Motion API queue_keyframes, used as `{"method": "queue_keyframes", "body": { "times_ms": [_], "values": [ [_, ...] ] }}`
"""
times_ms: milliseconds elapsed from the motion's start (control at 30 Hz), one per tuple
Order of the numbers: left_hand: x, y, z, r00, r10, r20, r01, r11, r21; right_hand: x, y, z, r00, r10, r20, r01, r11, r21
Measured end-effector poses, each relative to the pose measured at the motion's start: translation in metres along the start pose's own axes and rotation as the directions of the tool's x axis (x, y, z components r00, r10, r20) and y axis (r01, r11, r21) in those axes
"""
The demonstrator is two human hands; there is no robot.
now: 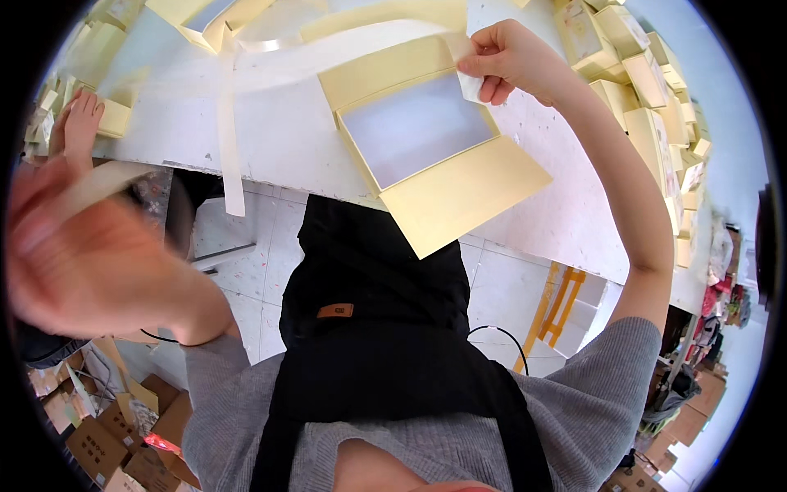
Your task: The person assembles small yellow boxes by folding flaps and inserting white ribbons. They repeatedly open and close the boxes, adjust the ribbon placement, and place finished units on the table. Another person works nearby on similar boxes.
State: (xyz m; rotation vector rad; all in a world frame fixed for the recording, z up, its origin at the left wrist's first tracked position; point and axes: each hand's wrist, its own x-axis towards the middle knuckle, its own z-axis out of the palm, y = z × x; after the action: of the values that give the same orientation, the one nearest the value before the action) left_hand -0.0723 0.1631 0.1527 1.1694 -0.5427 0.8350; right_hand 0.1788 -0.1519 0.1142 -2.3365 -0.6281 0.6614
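A pale yellow box [361, 160] with a pale bluish-white inside lies open and tilted on the white table, one flap hanging past the near edge. At its far right corner, my right hand [512, 61] is closed, pinching a whitish strip [470, 86] between thumb and fingers. A long pale band, smeared by motion, runs leftward from there across the tabletop. My left hand [90, 246] is raised at the far left, and motion blurs its fingers. Another pale strip [111, 179] crosses that hand; whether the fingers grip it is unclear.
Another person's hands [79, 123] rest by a small yellow box [115, 119] at left. A pale strip [232, 164] hangs over the table edge [279, 184]. Yellow boxes [652, 131] are piled at right. Cardboard cartons [98, 447] lie on the floor, lower left.
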Motion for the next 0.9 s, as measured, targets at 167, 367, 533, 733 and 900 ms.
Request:
{"method": "queue_keyframes", "body": {
  "times_ms": [167, 367, 533, 733, 900],
  "values": [
    [-0.101, -0.144, 0.079, 0.821, -0.156, 0.550, -0.367, 0.594, 0.716, 0.001, 0.000, 0.015, 0.992, 0.125, 0.009, -0.125, 0.989, 0.078],
    [-0.136, -0.138, 0.107, 0.785, -0.180, 0.592, -0.481, 0.424, 0.767, -0.023, 0.020, 0.046, 0.995, -0.055, -0.079, 0.052, 0.998, -0.038],
    [-0.156, -0.141, 0.131, 0.859, -0.101, 0.502, -0.423, 0.412, 0.807, -0.041, 0.016, 0.053, 0.965, -0.198, -0.174, 0.138, 0.942, -0.306],
    [-0.146, -0.143, 0.128, 0.858, -0.055, 0.511, -0.438, 0.442, 0.783, -0.045, 0.012, 0.054, 0.967, -0.120, -0.223, 0.030, 0.928, -0.371],
    [-0.149, -0.144, 0.128, 0.869, -0.047, 0.493, -0.430, 0.420, 0.799, -0.044, 0.014, 0.056, 0.951, -0.222, -0.216, 0.089, 0.864, -0.495]
  ]
}}
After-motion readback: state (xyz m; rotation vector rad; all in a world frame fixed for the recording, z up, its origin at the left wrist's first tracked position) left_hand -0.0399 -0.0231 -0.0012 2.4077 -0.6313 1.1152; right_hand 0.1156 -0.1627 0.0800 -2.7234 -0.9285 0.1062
